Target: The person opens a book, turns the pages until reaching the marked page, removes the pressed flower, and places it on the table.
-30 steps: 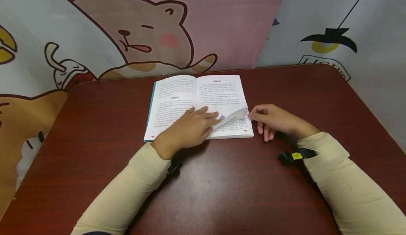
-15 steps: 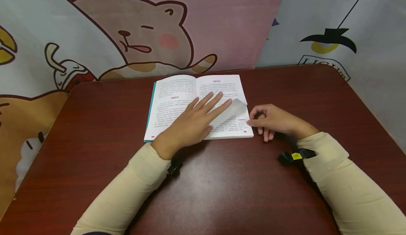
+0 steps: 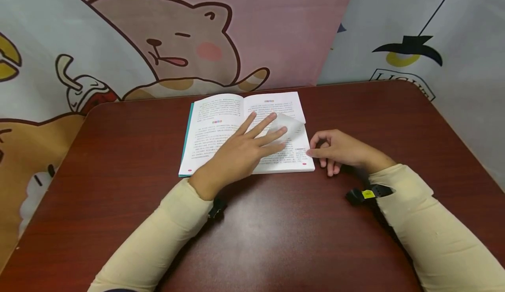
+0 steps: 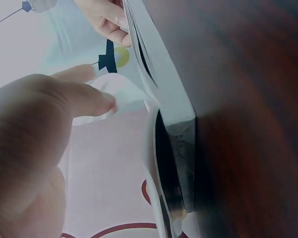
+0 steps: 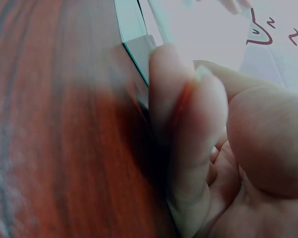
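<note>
An open book (image 3: 217, 140) with printed text and a teal cover lies on the table. My left hand (image 3: 236, 154) is over its right half, fingers spread. Beside and under these fingers, a page (image 3: 289, 127) is lifted and folded back from its lower corner. The left wrist view shows that page (image 4: 124, 91) curving upward at the left hand's fingertips (image 4: 107, 101). At the book's right edge, my right hand (image 3: 335, 149) has its fingers curled and holds the edge, thumb tip on the page margin. Its fingertips (image 5: 201, 99) hide part of that edge in the right wrist view.
The dark red wooden table (image 3: 252, 230) reaches to a wall (image 3: 292, 29) printed with cartoon animals. Black straps with small devices (image 3: 364, 194) sit at the wrists, by the rolled cream sleeves (image 3: 406, 186).
My left hand has spread its fingers and moved slightly farther up the right half, and the lifted page is folded farther back. The right thumb has shifted slightly down the book's edge.
</note>
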The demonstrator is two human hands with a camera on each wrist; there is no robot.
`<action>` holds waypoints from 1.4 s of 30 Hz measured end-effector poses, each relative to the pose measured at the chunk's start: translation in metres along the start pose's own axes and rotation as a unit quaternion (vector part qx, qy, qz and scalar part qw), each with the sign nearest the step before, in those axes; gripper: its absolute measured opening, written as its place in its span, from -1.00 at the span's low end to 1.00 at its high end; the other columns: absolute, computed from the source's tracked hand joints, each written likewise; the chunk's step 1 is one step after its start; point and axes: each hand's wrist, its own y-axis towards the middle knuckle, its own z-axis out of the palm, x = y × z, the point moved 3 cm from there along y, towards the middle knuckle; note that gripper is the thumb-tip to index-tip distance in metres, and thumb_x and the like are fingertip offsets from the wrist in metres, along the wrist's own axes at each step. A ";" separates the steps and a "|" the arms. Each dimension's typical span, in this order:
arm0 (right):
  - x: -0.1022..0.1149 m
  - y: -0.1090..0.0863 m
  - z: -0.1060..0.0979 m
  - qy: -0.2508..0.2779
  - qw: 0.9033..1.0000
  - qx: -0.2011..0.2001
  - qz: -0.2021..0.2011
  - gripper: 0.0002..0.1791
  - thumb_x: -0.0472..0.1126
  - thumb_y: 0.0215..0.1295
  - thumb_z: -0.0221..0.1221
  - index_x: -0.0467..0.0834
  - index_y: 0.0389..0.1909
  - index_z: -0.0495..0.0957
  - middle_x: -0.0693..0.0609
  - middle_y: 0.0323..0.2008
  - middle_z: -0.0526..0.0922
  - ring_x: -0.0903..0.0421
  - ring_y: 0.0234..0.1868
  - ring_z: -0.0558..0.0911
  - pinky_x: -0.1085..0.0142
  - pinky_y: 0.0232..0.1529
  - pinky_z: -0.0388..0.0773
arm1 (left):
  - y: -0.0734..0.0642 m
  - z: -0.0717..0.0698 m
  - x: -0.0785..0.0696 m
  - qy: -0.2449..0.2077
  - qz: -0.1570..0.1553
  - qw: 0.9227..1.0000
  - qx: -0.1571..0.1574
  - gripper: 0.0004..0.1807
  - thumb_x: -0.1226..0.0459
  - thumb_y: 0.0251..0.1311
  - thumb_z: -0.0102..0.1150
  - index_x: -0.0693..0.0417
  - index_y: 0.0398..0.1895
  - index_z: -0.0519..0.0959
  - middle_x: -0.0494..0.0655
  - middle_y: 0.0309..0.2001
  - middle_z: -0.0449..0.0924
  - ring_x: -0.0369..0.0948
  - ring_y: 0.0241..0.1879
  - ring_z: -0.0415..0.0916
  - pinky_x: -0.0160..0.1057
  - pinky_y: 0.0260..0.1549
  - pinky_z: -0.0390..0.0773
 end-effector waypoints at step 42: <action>0.002 -0.001 0.001 0.009 1.000 0.004 0.004 -0.59 0.03 0.13 0.23 -0.19 -0.20 0.40 -0.13 -0.64 0.52 -0.03 -0.78 0.57 0.09 -0.74 0.50 | -0.012 0.013 0.007 -0.007 -0.100 0.992 0.081 -0.53 0.28 0.24 -0.13 0.05 0.24 0.38 -0.05 0.39 0.14 -0.05 0.42 -0.04 -0.03 0.34 0.06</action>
